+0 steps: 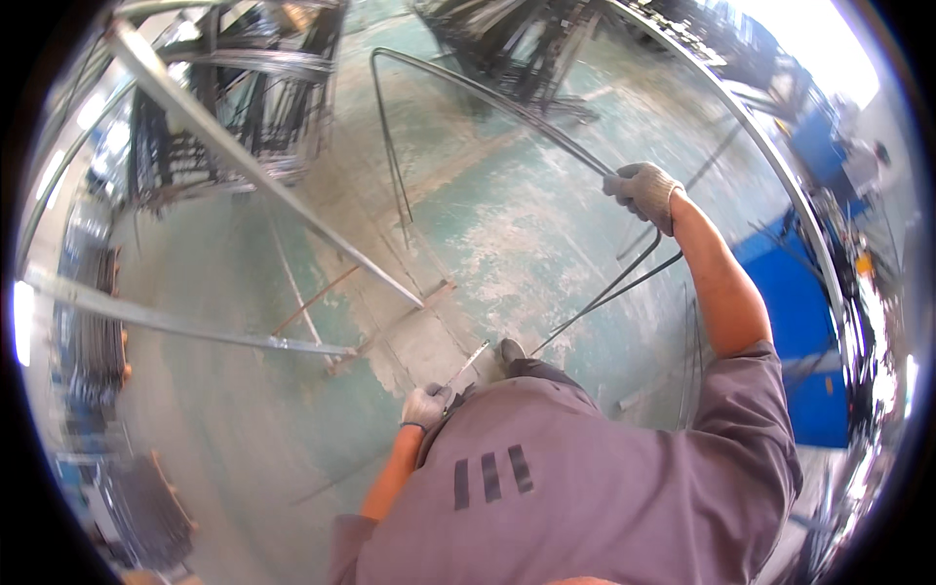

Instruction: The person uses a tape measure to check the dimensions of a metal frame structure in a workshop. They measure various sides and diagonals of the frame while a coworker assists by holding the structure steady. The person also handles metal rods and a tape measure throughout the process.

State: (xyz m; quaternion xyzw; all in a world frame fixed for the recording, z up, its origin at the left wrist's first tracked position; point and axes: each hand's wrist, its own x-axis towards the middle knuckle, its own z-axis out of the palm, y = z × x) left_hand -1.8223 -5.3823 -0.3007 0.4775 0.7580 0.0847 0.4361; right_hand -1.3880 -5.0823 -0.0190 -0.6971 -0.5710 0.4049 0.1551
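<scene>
My right hand (pixel 643 195), in a grey knitted glove, is raised at the right and closed around dark bent metal rods (pixel 487 97). At least two lie side by side in the grip. Their far ends bend down towards the floor at upper left, and their near ends bend back towards my feet. Low in front of my body, my gloved left hand (pixel 426 404) is closed on a thin pale strip (pixel 472 359), which points up and to the right. Its exact kind is too small to make out.
A metal frame with long grey tubes (pixel 244 161) stands at the left, its feet on the worn green floor (pixel 526 234). Bundles of dark rods (pixel 234 127) are stacked at the far left and far middle (pixel 507 44). A curved rail (pixel 751 127) and blue panels (pixel 795 322) are at the right.
</scene>
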